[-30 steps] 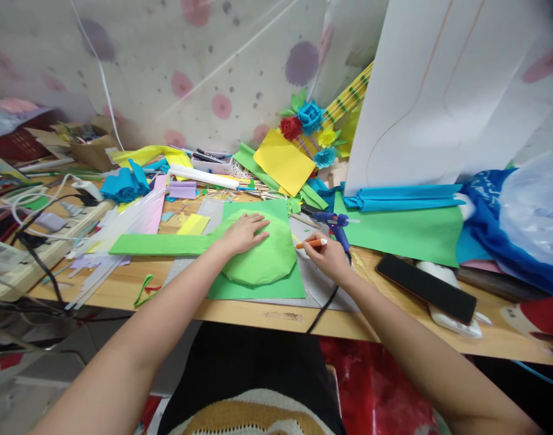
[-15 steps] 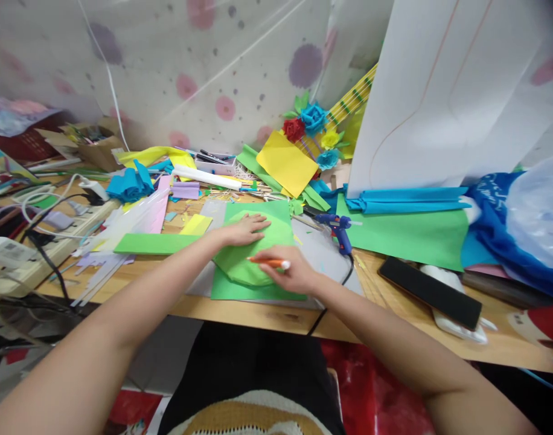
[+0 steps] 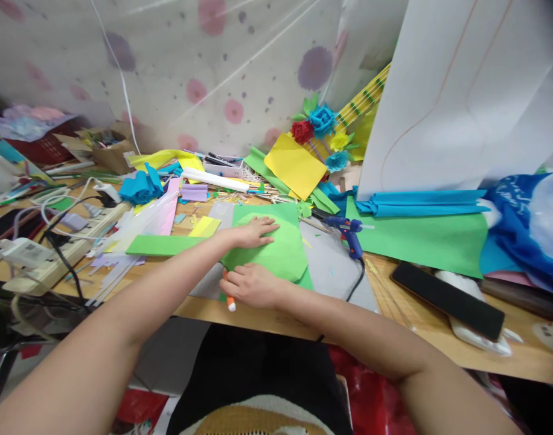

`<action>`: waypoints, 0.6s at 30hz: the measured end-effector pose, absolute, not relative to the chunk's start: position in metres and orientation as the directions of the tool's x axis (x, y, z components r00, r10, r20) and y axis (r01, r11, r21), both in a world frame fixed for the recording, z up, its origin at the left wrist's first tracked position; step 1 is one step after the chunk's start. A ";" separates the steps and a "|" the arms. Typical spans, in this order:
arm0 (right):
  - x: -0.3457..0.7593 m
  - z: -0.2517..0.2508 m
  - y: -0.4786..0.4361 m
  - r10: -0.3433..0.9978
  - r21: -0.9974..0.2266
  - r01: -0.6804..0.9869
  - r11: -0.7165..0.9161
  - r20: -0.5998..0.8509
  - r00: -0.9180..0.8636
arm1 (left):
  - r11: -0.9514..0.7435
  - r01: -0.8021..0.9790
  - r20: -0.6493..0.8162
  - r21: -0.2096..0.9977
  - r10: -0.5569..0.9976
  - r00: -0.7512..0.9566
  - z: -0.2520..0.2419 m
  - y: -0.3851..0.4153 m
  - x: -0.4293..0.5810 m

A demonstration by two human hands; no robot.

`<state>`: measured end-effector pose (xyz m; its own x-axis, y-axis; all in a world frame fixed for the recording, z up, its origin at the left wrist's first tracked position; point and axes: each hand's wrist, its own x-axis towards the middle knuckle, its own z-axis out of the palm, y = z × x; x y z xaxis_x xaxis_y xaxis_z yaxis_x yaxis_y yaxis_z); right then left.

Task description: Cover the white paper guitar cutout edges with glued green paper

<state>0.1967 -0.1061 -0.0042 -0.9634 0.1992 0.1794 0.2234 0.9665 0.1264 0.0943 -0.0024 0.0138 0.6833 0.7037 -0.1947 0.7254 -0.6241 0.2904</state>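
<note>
My left hand (image 3: pixel 257 232) lies flat with its fingers spread on a light green, many-sided, roughly round piece of paper (image 3: pixel 283 254). Beneath that piece is a darker green sheet (image 3: pixel 270 211), which shows at its upper edge and lower corners. My right hand (image 3: pixel 249 284) is closed around an orange marker (image 3: pixel 229 295) with a white end, at the near left edge of the round piece. The marker's tip is hidden at the hand's far side, so I cannot tell whether it touches the paper.
A blue glue gun (image 3: pixel 349 231) with a black cord lies right of the sheets. Farther right are a black phone (image 3: pixel 447 299) and blue crepe paper (image 3: pixel 421 202). A power strip (image 3: pixel 72 241) with cables stands left. Paper flowers (image 3: pixel 322 121) and yellow paper (image 3: pixel 295 164) are behind.
My right hand has moved left and nearer with the marker, from over the round piece to its near left edge. My left hand stays on the paper. The view has shifted slightly.
</note>
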 end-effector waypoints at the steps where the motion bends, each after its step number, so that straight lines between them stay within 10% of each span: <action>1: 0.196 -0.005 -0.106 0.205 0.127 0.229 0.965 0.179 -0.962 | -0.625 0.725 -0.190 0.292 0.704 0.684 0.013 -0.002 0.094; 18: 0.223 -0.003 -0.112 0.175 0.067 0.185 0.980 0.131 -0.976 | -0.622 0.724 -0.195 0.300 0.703 0.684 0.015 -0.005 0.093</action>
